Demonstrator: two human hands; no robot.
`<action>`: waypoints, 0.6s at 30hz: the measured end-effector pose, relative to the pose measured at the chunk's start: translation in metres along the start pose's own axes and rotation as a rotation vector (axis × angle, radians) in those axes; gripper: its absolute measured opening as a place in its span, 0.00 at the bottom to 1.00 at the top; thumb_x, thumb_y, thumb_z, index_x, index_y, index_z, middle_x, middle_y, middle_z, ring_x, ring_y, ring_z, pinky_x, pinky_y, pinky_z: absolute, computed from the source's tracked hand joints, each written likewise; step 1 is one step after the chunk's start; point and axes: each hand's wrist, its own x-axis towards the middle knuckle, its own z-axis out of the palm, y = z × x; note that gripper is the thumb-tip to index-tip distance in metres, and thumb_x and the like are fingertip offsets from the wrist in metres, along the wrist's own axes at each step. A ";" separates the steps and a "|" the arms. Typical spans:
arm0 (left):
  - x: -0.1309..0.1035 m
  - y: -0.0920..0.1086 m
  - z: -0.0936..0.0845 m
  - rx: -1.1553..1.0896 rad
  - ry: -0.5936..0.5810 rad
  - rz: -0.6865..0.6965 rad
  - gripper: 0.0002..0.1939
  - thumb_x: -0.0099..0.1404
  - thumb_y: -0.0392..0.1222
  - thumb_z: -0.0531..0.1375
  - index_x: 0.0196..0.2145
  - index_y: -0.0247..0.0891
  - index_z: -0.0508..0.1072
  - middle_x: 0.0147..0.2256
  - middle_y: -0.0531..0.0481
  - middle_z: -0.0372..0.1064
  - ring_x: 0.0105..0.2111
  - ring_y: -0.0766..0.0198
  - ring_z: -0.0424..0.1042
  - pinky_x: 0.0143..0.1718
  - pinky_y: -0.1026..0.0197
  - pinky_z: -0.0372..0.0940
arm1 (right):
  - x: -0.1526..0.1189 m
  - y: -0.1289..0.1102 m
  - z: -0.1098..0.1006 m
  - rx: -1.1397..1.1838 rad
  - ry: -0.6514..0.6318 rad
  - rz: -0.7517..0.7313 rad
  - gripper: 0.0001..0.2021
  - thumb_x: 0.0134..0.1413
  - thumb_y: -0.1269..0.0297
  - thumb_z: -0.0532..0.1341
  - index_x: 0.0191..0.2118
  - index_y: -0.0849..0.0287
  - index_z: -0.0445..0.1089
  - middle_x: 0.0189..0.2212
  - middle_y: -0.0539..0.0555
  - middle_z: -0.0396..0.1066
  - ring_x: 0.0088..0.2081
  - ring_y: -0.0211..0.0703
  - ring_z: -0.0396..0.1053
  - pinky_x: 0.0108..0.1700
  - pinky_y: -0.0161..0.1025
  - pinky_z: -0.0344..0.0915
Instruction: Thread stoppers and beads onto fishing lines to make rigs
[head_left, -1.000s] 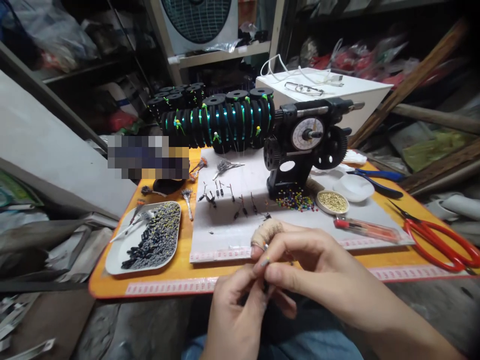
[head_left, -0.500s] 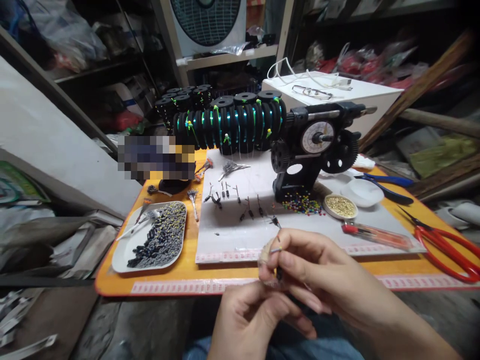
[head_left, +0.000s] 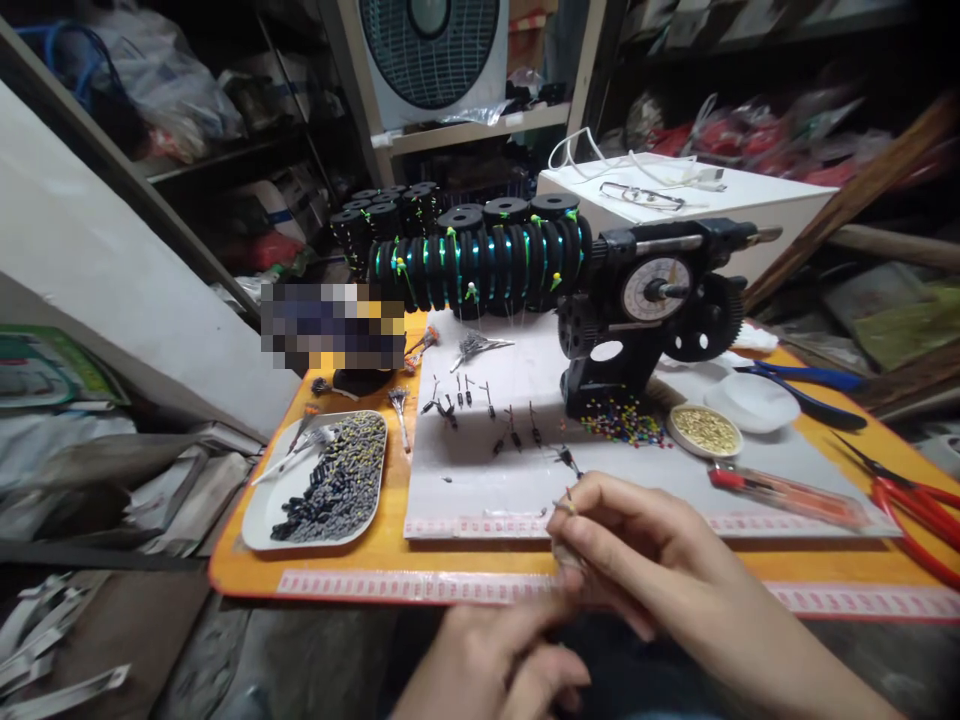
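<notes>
Geared device [head_left: 630, 365] stood ahead, scissors [head_left: 880, 470] at right. Tray [head_left: 262, 507] held dark pieces [head_left: 330, 490]; dish [head_left: 705, 456], gold granules [head_left: 703, 428]. Right hand [head_left: 652, 550] grasped a small part [head_left: 568, 506]; left hand [head_left: 487, 655], hold indeterminable

Sole view, head-worn camera — above and behind the grip of the right hand [head_left: 652, 550], facing forward and down; hand close, orange table [head_left: 396, 500] spreading around and beyond the grip, fan [head_left: 431, 60] well beyond.

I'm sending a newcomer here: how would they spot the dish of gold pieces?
On the orange table, find the black machine with the round dial. In front of it, right of a multicoloured heap, sits a small round white dish. Its gold filling sets it apart from the whitish dish beside it.
</notes>
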 end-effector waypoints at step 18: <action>0.104 0.086 -0.050 0.291 0.591 0.531 0.06 0.67 0.41 0.63 0.32 0.39 0.76 0.30 0.51 0.68 0.31 0.63 0.67 0.34 0.61 0.64 | 0.012 0.002 -0.017 -0.788 0.246 -0.323 0.08 0.69 0.63 0.57 0.38 0.55 0.71 0.32 0.52 0.79 0.33 0.42 0.77 0.35 0.37 0.70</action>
